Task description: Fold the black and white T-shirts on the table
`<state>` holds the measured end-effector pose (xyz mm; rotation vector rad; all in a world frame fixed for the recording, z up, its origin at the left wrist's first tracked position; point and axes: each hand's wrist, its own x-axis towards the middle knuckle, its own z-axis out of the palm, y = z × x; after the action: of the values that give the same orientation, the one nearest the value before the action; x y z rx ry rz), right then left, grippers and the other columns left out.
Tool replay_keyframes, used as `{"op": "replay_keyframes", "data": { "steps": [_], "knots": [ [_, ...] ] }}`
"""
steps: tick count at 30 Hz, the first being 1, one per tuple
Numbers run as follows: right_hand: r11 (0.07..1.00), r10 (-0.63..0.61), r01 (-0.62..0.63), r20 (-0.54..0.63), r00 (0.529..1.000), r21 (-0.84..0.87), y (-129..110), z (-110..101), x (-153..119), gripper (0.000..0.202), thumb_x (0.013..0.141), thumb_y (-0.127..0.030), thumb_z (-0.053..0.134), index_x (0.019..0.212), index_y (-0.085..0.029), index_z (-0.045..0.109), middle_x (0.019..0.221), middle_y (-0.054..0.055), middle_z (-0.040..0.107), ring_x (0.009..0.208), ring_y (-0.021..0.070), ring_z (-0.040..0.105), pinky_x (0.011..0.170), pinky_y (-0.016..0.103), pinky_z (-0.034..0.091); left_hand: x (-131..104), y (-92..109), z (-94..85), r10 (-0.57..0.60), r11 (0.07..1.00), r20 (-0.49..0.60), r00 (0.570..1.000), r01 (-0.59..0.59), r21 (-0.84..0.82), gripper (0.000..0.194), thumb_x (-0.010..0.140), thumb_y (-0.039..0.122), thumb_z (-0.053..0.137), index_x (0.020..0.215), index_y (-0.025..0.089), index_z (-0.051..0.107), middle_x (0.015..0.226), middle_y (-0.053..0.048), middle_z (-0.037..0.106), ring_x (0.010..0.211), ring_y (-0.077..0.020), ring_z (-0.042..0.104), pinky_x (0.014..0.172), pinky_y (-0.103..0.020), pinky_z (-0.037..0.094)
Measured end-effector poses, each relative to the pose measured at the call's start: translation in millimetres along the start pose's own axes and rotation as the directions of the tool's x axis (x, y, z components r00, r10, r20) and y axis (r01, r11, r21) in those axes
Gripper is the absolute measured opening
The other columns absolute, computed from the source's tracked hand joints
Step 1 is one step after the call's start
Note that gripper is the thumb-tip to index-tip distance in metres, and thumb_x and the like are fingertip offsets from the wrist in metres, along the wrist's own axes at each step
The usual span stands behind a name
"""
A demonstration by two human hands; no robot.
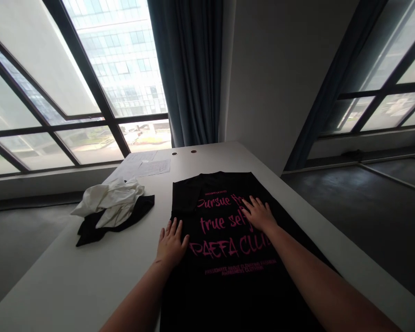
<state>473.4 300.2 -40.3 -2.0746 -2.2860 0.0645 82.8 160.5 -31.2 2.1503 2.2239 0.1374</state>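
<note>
A black T-shirt (224, 295) with pink lettering lies spread on the white table, its collar end pointing away from me. Its left sleeve is laid inward over the body, beside the lettering. My left hand (172, 243) rests on the shirt's left edge, fingers stretched out and slightly apart. On the printed part lies my right hand (259, 214), flat with its fingers spread, covering some of the letters. Neither hand grips the cloth. The near end of the shirt runs out of view at the bottom.
Crumpled white and black clothes (115, 205) lie at the left on the white table (90, 286). Sheets of paper (154, 167) are behind them, near two round holes in the tabletop. Windows, a blue curtain (193, 74) and a wall stand beyond the far edge.
</note>
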Motion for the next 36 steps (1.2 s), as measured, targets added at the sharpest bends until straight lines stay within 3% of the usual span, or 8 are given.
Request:
{"op": "replay_keyframes", "data": {
  "steps": [10, 15, 19, 22, 24, 27, 32, 36],
  "knots": [
    [1.0, 0.029, -0.028, 0.075, 0.997, -0.013, -2.5, 2.7, 7.1, 0.067, 0.106, -0.06, 0.021, 0.168, -0.035, 0.023, 0.177, 0.007, 0.012, 0.161, 0.0355, 0.012, 0.125, 0.064, 0.011, 6.6, -5.4, -5.0, -0.004, 1.0, 0.041, 0.999, 0.003, 0.03, 0.068, 0.104, 0.047, 0.033, 0.166, 0.018, 0.032, 0.174, -0.007, 0.018, 0.161, -0.0297, 0.019, 0.129, -0.056, 0.019],
    [0.999, 0.033, -0.032, 0.108, 0.994, -0.016, -3.8, -0.6, 7.4, 0.068, 0.106, -0.06, 0.019, 0.169, -0.034, 0.017, 0.177, 0.007, 0.008, 0.161, 0.0359, 0.008, 0.125, 0.065, 0.009, 8.2, -9.9, -1.2, 0.011, 1.0, 0.026, 1.0, -0.011, -0.01, 0.064, 0.104, 0.044, 0.035, 0.164, 0.02, 0.037, 0.173, -0.008, 0.023, 0.161, -0.0297, 0.021, 0.128, -0.056, 0.02],
    [1.0, 0.025, -0.024, 0.086, 0.996, -0.017, -4.7, -1.2, 5.2, 0.067, 0.106, -0.06, 0.018, 0.168, -0.035, 0.02, 0.177, 0.007, 0.009, 0.161, 0.0347, 0.009, 0.126, 0.064, 0.01, 6.6, -20.0, 5.5, 0.044, 0.996, -0.07, 0.997, -0.049, -0.073, 0.059, 0.104, 0.04, 0.041, 0.159, 0.02, 0.045, 0.17, -0.009, 0.034, 0.158, -0.029, 0.029, 0.128, -0.054, 0.022],
    [1.0, 0.021, -0.02, 0.053, 0.998, -0.023, -4.7, -0.3, 3.8, 0.066, 0.106, -0.059, 0.02, 0.168, -0.035, 0.024, 0.176, 0.008, 0.013, 0.161, 0.0348, 0.012, 0.125, 0.063, 0.012, 12.7, -33.8, 6.4, 0.025, 0.985, -0.198, 0.98, -0.058, -0.164, 0.053, 0.104, 0.039, 0.043, 0.153, 0.021, 0.052, 0.163, -0.01, 0.046, 0.148, -0.0269, 0.046, 0.124, -0.046, 0.034],
    [1.0, 0.02, -0.019, 0.037, 0.999, -0.022, -4.5, -0.1, 3.3, 0.066, 0.106, -0.059, 0.021, 0.167, -0.035, 0.025, 0.176, 0.009, 0.015, 0.16, 0.0351, 0.014, 0.125, 0.063, 0.013, 24.9, -43.2, 3.3, -0.052, 0.975, -0.248, 0.967, -0.004, -0.222, 0.05, 0.106, 0.042, 0.041, 0.149, 0.022, 0.056, 0.157, -0.011, 0.053, 0.141, -0.027, 0.053, 0.118, -0.044, 0.042],
    [1.0, 0.017, -0.016, 0.036, 0.999, -0.016, -4.6, -1.3, 2.9, 0.066, 0.106, -0.059, 0.02, 0.167, -0.035, 0.025, 0.176, 0.008, 0.016, 0.16, 0.0351, 0.014, 0.125, 0.063, 0.012, 55.2, -53.2, -3.1, -0.114, 0.968, -0.209, 0.971, 0.061, -0.245, 0.052, 0.108, 0.046, 0.036, 0.151, 0.026, 0.055, 0.154, -0.01, 0.057, 0.142, -0.027, 0.052, 0.118, -0.045, 0.041],
    [1.0, 0.025, -0.025, 0.042, 0.999, -0.008, -7.2, -6.8, 0.3, 0.065, 0.106, -0.058, 0.022, 0.167, -0.035, 0.027, 0.176, 0.007, 0.017, 0.16, 0.0339, 0.015, 0.125, 0.061, 0.013, 110.8, -57.0, -7.5, -0.062, 0.978, -0.081, 0.995, 0.044, -0.203, 0.055, 0.109, 0.05, 0.028, 0.157, 0.034, 0.049, 0.165, -0.002, 0.045, 0.154, -0.0261, 0.038, 0.125, -0.05, 0.029],
    [1.0, 0.026, -0.025, 0.047, 0.999, -0.008, -9.4, -9.9, -1.8, 0.065, 0.106, -0.057, 0.022, 0.167, -0.035, 0.027, 0.176, 0.007, 0.017, 0.16, 0.0339, 0.014, 0.125, 0.061, 0.014, 135.3, -56.1, -4.7, -0.025, 0.981, -0.049, 0.998, 0.015, -0.195, 0.054, 0.109, 0.048, 0.028, 0.155, 0.033, 0.051, 0.166, -0.002, 0.043, 0.155, -0.0252, 0.036, 0.125, -0.053, 0.027]
  ]
}}
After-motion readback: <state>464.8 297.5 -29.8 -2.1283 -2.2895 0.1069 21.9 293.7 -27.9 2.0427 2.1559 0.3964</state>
